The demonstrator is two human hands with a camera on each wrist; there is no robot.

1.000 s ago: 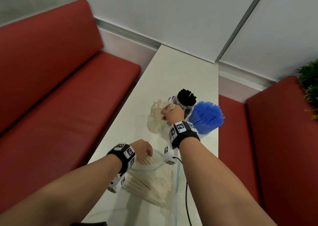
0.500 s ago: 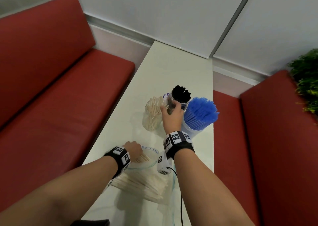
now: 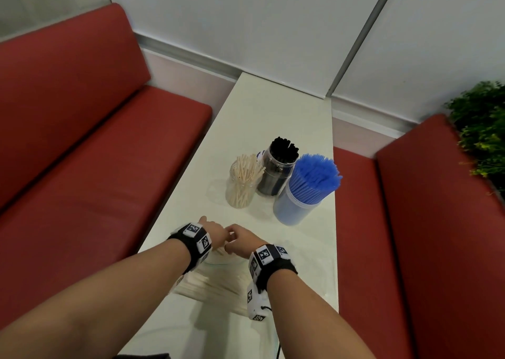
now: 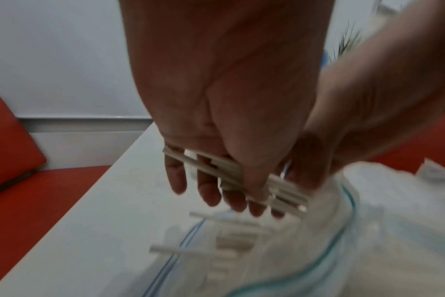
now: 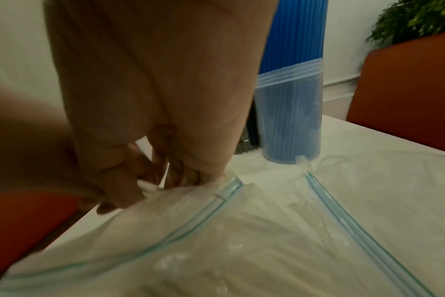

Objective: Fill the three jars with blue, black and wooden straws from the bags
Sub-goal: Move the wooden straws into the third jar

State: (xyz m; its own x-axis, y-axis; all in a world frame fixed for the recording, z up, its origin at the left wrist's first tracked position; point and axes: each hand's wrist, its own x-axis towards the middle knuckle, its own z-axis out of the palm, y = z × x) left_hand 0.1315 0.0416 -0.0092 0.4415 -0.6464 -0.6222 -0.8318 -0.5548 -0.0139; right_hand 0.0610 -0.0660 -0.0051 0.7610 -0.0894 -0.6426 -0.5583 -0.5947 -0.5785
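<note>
Three clear jars stand mid-table: wooden straws (image 3: 241,185) on the left, black straws (image 3: 278,167) behind, blue straws (image 3: 307,192) on the right. A zip bag of wooden straws (image 3: 216,282) lies near me. My left hand (image 3: 211,231) is at the bag's mouth and, in the left wrist view, my left hand (image 4: 231,193) pinches a small bunch of wooden straws (image 4: 216,166) between thumb and fingers just above the bag (image 4: 343,251). Beside it my right hand (image 3: 237,239) curls its fingers (image 5: 130,193) on the bag's upper lip (image 5: 191,199).
A second, flat zip bag (image 5: 394,201) lies to the right on the white table (image 3: 273,107). Red bench seats (image 3: 95,181) run along both sides. A green plant (image 3: 481,129) stands at the far right. Loose straw ends (image 4: 170,248) poke out of the bag's mouth.
My right hand has pulled back from the jars to the bag's mouth beside my left hand. My left hand has stayed at the bag. The view has tilted down slightly.
</note>
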